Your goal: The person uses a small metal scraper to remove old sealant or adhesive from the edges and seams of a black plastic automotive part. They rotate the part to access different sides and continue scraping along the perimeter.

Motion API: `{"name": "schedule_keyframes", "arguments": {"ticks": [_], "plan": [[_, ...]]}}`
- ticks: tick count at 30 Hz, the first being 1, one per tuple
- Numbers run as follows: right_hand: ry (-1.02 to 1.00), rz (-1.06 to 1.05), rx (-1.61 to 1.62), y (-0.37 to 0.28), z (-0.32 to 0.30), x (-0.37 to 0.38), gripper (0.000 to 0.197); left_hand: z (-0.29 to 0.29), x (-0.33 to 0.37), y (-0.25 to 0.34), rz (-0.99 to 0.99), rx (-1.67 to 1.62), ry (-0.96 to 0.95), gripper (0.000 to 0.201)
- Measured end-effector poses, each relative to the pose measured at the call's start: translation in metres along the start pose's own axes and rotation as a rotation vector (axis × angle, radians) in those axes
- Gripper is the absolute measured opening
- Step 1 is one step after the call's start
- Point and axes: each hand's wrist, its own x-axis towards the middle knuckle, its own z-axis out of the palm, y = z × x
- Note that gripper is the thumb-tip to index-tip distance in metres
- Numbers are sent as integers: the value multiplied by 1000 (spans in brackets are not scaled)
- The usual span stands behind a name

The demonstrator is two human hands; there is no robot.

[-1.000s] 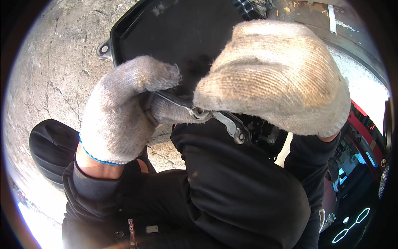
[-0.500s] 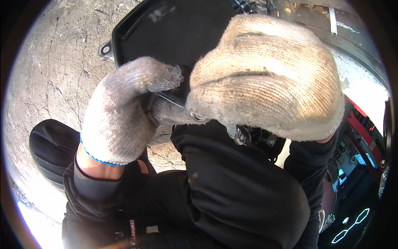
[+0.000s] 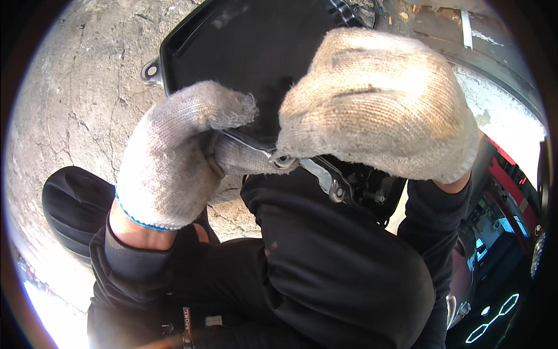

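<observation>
"Where was the black panel point(image 3: 238, 52) held?"
"By the knee point(image 3: 343, 250); its edge was clamped by the left hand point(image 3: 168, 151)."
"And the right hand point(image 3: 378, 104)?"
"It was curled at the metal eyelet point(image 3: 283, 163); its grip could not be told."

Ten o'clock: grey concrete ground point(image 3: 75, 99), rough, cracked. Two o'clock: short white strip point(image 3: 467, 29) on dull brownish surface point(image 3: 436, 26); sunlit white patch point(image 3: 497, 102) just below. Three o'clock: red panel point(image 3: 509, 183), partly dark. Four o'clock: glowing white hexagon outlines point(image 3: 493, 317) against black. Eight o'clock: bright glare point(image 3: 49, 311).
</observation>
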Motion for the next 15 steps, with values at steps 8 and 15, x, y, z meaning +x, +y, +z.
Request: {"name": "schedule_keyframes", "arguments": {"ticks": [8, 15], "plan": [[-11, -8, -80, 0, -1, 3, 42, -4, -3, -2, 29, 36, 24, 24], [-15, -20, 133, 8, -4, 3, 36, -5, -5, 0, -31, -34, -23, 24]]}}
